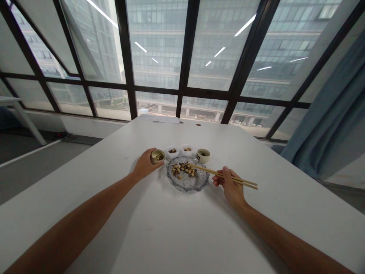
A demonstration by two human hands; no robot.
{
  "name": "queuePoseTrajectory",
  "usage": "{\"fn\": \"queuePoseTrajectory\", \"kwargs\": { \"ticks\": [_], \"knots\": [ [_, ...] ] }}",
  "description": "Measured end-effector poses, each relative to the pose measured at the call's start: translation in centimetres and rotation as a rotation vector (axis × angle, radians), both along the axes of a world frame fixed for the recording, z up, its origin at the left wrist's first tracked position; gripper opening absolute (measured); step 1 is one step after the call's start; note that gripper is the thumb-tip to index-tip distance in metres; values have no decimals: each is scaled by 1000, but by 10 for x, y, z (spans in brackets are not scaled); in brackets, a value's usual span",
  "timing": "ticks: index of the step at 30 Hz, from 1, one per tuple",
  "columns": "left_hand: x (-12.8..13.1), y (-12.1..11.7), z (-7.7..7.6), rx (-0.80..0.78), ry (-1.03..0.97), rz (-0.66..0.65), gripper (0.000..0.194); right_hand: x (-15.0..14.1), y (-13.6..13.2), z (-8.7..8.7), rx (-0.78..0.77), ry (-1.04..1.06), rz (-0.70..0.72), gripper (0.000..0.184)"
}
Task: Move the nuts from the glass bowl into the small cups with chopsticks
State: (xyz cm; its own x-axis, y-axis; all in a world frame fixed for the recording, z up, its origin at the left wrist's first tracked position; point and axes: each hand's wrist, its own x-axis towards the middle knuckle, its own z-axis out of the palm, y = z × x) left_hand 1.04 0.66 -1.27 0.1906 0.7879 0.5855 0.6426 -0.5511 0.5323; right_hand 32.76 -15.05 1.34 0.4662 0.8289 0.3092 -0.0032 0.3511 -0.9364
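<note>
My left hand (pixel 146 164) is wrapped round a small greenish cup (pixel 157 152) with some pale pieces inside, tilted slightly toward me. In my right hand (pixel 230 187) is a pair of wooden chopsticks (pixel 228 176), their tips over the far side of a clear glass bowl (pixel 188 188) with a scalloped rim. Mixed nuts or seeds (pixel 182 168), light and dark, lie in that bowl. Whether the tips pinch a piece is too small to tell. Behind the bowl stand two small white cups, the left one (pixel 172 156) with dark pieces and the right one (pixel 187 153) with tan pieces.
A cream cup (pixel 204 157) with dark writing stands to the right of the white cups. Papers (pixel 159 118) lie at the far edge of the white table (pixel 176 228), near a small round brown spot (pixel 198 125). Windows rise beyond, with a blue curtain (pixel 327 106) at right.
</note>
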Motion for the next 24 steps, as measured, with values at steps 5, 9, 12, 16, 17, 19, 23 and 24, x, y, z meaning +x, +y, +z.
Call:
{"fn": "queuePoseTrajectory", "kwargs": {
  "ticks": [5,9,12,16,17,19,23,24],
  "knots": [
    [-1,0,3,-109,-56,51,67,1,3,0,-7,81,9,58],
    [-4,1,7,-191,-81,118,72,3,5,-3,-9,102,9,59],
    [-6,5,5,-218,-103,172,74,5,8,-5,6,138,-6,59],
    [-9,11,1,-236,-96,229,74,7,10,-6,39,174,-42,61],
    [-9,11,2,-223,-80,248,74,7,11,-6,45,180,-51,62],
    [-8,11,5,-141,-27,277,75,7,11,-5,53,184,-57,63],
    [5,7,23,99,165,174,68,6,10,-5,65,150,-44,61],
    [12,7,29,121,222,123,65,6,10,-5,67,136,-39,60]
  ]
}}
